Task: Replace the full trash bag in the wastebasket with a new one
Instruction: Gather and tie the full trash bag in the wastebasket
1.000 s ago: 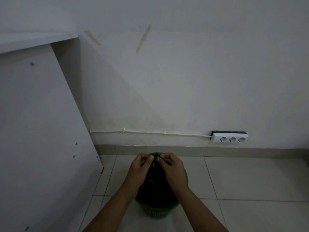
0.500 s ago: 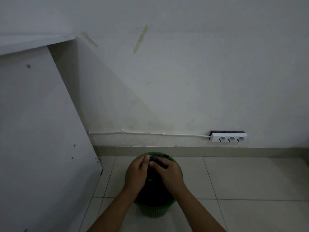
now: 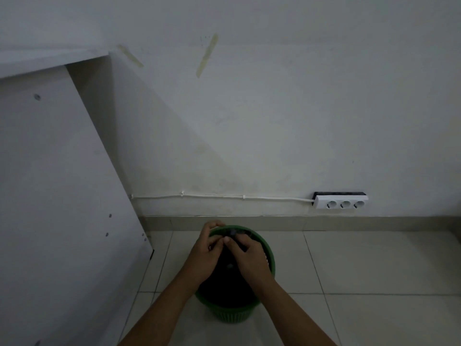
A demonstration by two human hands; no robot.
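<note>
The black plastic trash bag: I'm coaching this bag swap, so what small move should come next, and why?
Probably lift the black plastic trash bag straight up by its gathered top. It sits inside the green slatted plastic wastebasket, and both the left hand and right hand pinch the bunched neck near the far rim.

White three-socket power strip (image 3: 341, 202) on wall; white cable (image 3: 224, 196) feeds it. White furniture panel (image 3: 57, 196) at my left.

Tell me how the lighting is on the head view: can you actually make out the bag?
Head view: dim and greyish all over. The black trash bag in the green wastebasket reads as a dark mass without detail. Left hand and right hand are slightly soft, their grip unclear. A slanting shadow crosses the wall.
</note>
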